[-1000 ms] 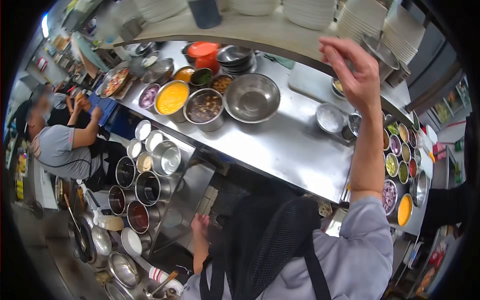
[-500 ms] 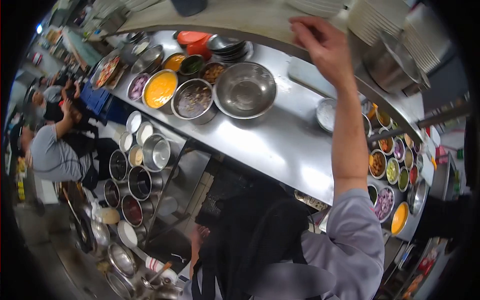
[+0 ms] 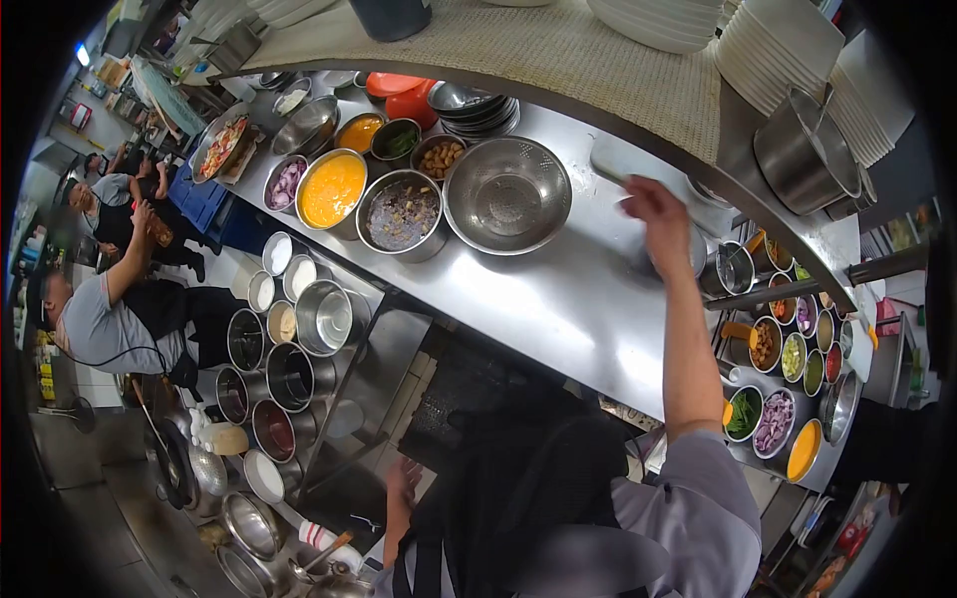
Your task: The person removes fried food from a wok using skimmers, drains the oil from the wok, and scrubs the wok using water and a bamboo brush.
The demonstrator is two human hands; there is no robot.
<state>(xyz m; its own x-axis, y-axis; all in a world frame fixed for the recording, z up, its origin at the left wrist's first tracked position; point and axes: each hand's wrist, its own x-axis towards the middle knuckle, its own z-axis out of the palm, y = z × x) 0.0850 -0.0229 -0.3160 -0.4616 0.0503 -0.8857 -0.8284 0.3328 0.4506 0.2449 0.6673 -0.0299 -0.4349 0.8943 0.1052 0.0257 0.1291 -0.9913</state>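
Observation:
My right hand (image 3: 660, 224) is stretched out over the steel counter (image 3: 558, 299), its fingers loosely apart, slightly blurred, with nothing visible in them. Close to its fingertips lies a pale cutting board (image 3: 623, 159). The wrist partly covers a round container behind it. Left of that hand, a perforated steel bowl (image 3: 508, 194) stands beside a pot of dark liquid with pieces in it (image 3: 401, 214). My left hand (image 3: 404, 480) hangs low by the black apron, fingers loosely extended, touching nothing that I can see.
A shelf (image 3: 558, 65) with stacked white plates (image 3: 778, 55) and a steel pot (image 3: 805, 149) overhangs the counter. Several ingredient tubs, including chopped onion (image 3: 775, 424), stand right. Sauce pots (image 3: 284, 374) stand lower left. A co-worker (image 3: 130, 324) stands at far left.
My right hand has come down from the shelf edge to over the counter. The view has shifted slightly. My left hand stays low at my side.

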